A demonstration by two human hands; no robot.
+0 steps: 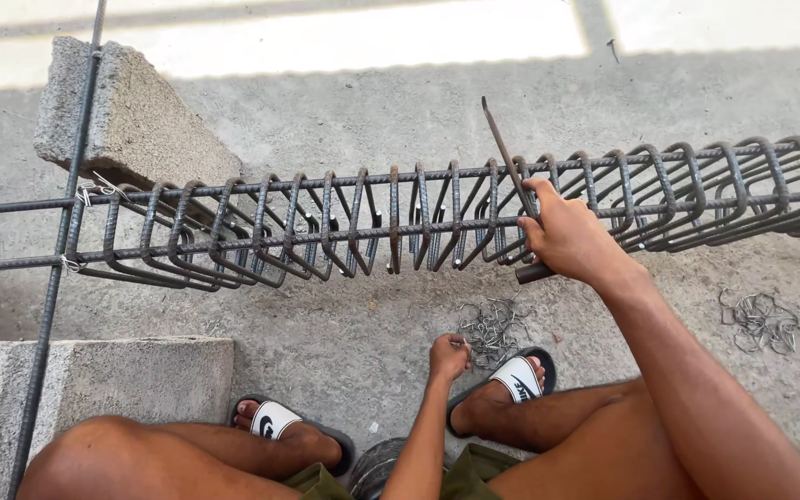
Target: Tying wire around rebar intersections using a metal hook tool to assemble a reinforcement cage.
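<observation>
Right hand [568, 243] clamped on tying hook [511, 176] against rebar cage [400, 218]; left hand [448, 356] below, well apart, pinching wire ties [494, 326] off pile just beside.

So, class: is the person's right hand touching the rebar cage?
Touching. The head view shows the right hand resting on the rebar cage while gripping a hooked metal tool; fingers lie against a top bar.

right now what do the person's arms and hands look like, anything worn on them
Both arms are bare, with no sleeves in view. The left hand and right hand wear no gloves, and no watch, ring or band shows at the wrists. Lower down, olive-green shorts and black slide sandals with white straps.
</observation>
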